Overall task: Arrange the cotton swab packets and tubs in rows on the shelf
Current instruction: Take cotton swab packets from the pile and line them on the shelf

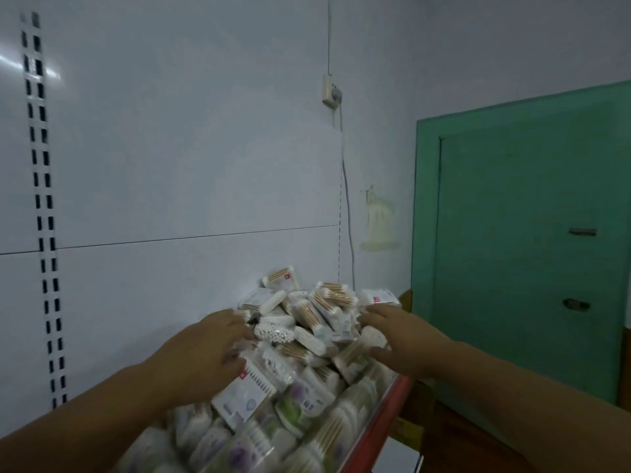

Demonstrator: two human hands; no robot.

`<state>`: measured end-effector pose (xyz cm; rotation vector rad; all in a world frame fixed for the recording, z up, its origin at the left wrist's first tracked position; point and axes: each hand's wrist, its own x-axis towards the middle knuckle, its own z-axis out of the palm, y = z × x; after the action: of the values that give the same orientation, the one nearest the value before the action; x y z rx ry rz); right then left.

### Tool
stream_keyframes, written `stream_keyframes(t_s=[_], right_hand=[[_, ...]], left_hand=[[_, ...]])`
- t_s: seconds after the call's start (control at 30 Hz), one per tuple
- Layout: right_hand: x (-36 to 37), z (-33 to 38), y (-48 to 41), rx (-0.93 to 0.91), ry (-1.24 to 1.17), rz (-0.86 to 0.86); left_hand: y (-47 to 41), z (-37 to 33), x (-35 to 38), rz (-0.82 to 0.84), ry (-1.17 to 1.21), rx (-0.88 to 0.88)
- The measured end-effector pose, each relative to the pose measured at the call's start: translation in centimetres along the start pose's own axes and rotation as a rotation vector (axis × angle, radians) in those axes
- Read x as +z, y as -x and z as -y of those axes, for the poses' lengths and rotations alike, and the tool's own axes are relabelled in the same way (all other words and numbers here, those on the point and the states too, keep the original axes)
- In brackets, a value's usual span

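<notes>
Between left hand and right hand, heaped cotton swab packets, right fingers spread, left grip unclear

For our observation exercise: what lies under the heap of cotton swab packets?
Beneath the packets show tubs with green and purple labels, beside the red shelf edge. The shelf's surface is covered.

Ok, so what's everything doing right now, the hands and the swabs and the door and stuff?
Packets: heaped in a messy pile, not in rows.
Tubs: lying jumbled at the front, blurred.
Left hand: open, resting on the packets.
Right hand: open, fingers touching packets.
Door: shut.
Plug: in the socket.
</notes>
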<state>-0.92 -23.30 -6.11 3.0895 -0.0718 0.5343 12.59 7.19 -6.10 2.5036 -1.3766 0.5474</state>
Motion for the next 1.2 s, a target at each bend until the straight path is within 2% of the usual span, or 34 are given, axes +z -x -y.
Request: stream_keyframes(t_s=[0.13,0.3,0.47,0.63,0.73,0.8,0.87,0.93,0.97,1.03,1.07,1.2], right_hand=[[-0.3,0.2,-7.6,-0.014,-0.366,-0.223],[0.1,0.4,-17.2,-0.231,-0.259,-0.218],[1.3,0.8,-24.9,-0.251,-0.083,0.040],[0.7,0.9,-28.8,-0.386,-0.039,0.031],[-2.1,1.1,-28.4,-0.431,-0.323,-0.035],[-3.7,2.2,-27.2,-0.534,-0.558,0.003],[-4.3,4.1,-25.3,-0.711,-0.686,0.077],[-4.1,6.3,-23.9,-0.876,-0.765,0.093],[-3.9,7.1,-23.6,-0.919,-0.793,0.103],[-3.2,7.4,-24.2,-0.880,-0.822,0.146],[-2.7,7.0,-24.9,-0.825,-0.762,0.180],[0.8,5.0,-26.6,-0.648,-0.005,0.401]], left_hand=[[-2.8,1.5,0.0,0.003,-0.094,-0.084],[-4.7,2.0,-0.6,-0.026,-0.131,-0.220],[-3.1,0.6,-2.4,0.001,-0.075,-0.408],[-1.7,-0.8,-4.1,-0.121,0.089,-0.639],[-3.1,-0.8,-4.4,-0.383,0.256,-0.712],[-5.2,-1.3,-4.4,-0.508,0.462,-0.753],[-7.1,-1.9,-4.1,-0.446,0.689,-0.802],[-7.9,-2.1,-4.0,-0.342,0.765,-0.861],[-7.8,-2.0,-4.1,-0.325,0.752,-0.901],[-6.7,-1.6,-4.1,-0.368,0.758,-0.986],[-5.8,-1.3,-4.1,-0.412,0.797,-1.022],[-2.8,-0.7,-3.9,-0.599,1.061,-1.112]])
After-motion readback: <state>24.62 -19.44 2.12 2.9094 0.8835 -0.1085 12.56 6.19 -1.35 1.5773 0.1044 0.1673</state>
